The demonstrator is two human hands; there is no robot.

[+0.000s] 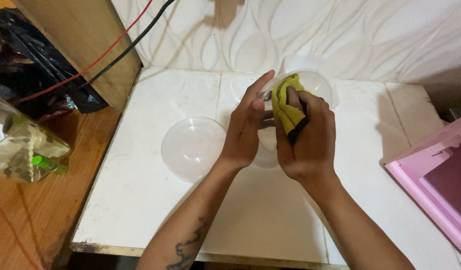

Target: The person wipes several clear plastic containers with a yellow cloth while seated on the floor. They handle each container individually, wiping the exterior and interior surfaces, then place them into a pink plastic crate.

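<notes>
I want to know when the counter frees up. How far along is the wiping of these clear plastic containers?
Done: nothing can be called finished; a clear lid lies flat on the white counter, whether wiped I cannot tell. In hand: the left hand steadies a clear container while the right hand presses a yellow cloth into it. Left: another clear piece sits under the hands.

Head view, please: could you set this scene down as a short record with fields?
left hand: steadies a clear round plastic container
right hand: presses a yellow cloth with a black edge into that container
surface: white tiled counter
beside: clear round plastic lid, lying flat to the left
far left: clear bottle with green cap on wood
right edge: pink box
</notes>
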